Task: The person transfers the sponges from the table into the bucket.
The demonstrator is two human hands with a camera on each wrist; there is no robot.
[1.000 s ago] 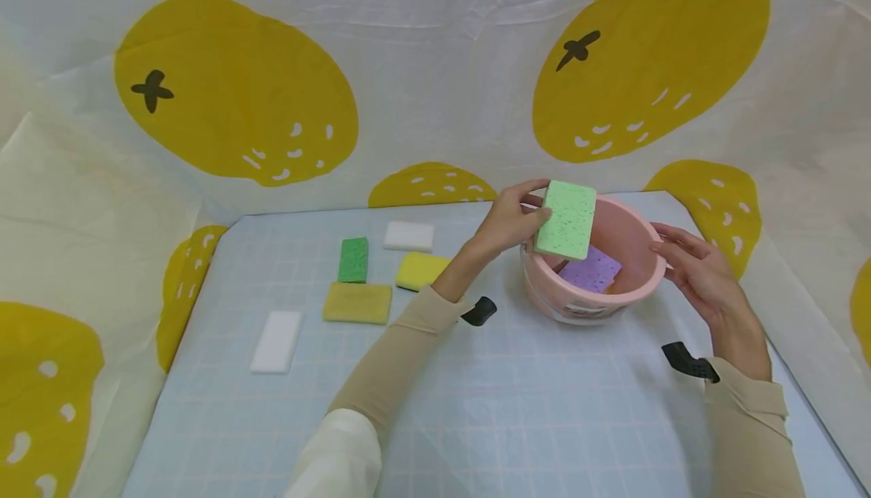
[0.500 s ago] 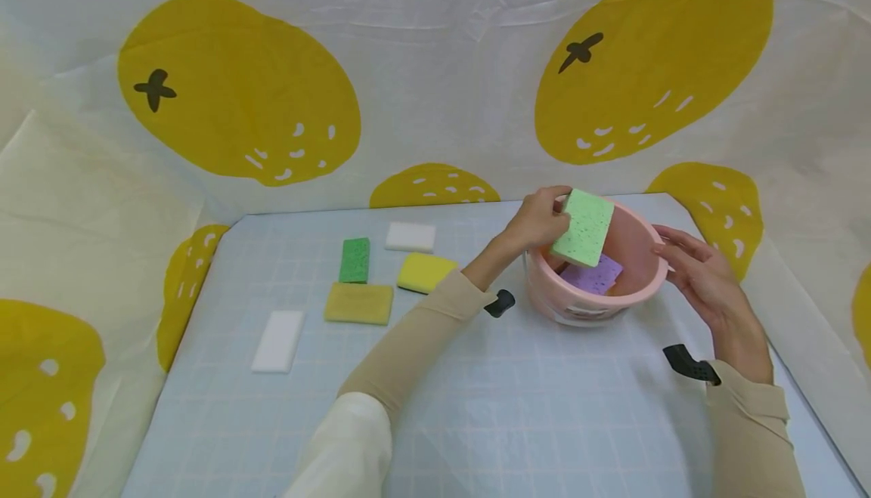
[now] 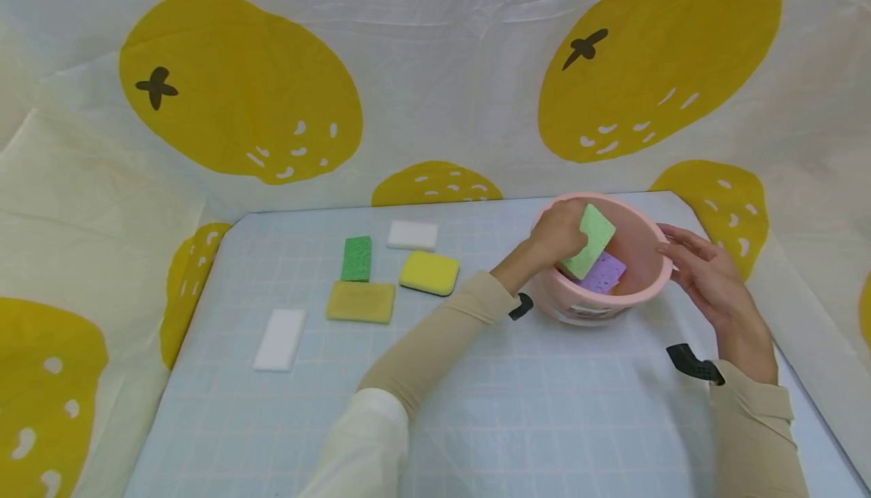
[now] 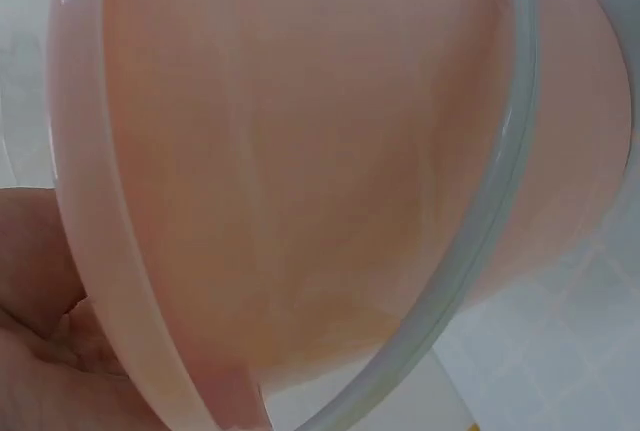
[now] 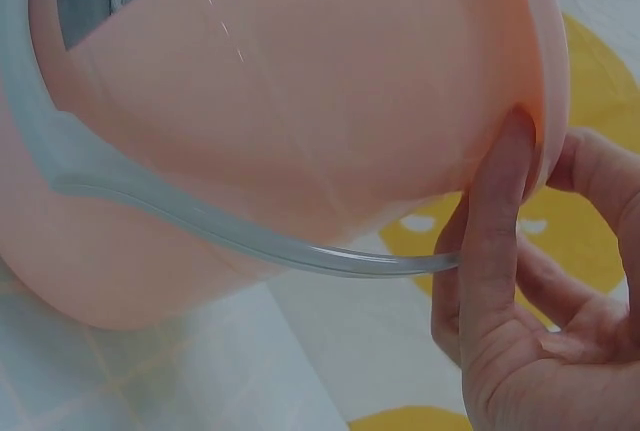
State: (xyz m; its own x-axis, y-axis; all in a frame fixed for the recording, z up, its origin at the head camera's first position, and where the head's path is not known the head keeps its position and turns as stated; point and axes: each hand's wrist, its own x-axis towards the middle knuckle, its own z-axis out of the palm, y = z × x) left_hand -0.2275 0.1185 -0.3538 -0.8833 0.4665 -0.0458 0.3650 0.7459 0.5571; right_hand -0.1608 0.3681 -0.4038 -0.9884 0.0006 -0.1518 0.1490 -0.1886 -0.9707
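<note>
A light green sponge (image 3: 593,242) is gripped in my left hand (image 3: 559,230), which reaches over the near-left rim into the pink bucket (image 3: 643,267). A purple sponge (image 3: 604,274) lies inside, partly covered by the green one. At the bucket's right side, my right hand (image 3: 714,275) pinches the rim. In the right wrist view, the thumb and fingers of the right hand (image 5: 495,311) lie on either side of the rim, near the grey handle (image 5: 200,219). The left wrist view shows the left hand (image 4: 40,321) behind the bucket wall (image 4: 300,151), its fingertips and sponge hidden.
Left of the bucket lie a yellow sponge (image 3: 429,273) with a dark underside, a tan sponge (image 3: 361,301), a dark green sponge (image 3: 357,258) and two white sponges, one at the back (image 3: 412,235) and one nearer (image 3: 280,340). A patterned sheet (image 3: 449,67) rises behind the table.
My left hand has moved right and down with the light green sponge, from above the rim into the bucket. The right hand has stayed at the rim.
</note>
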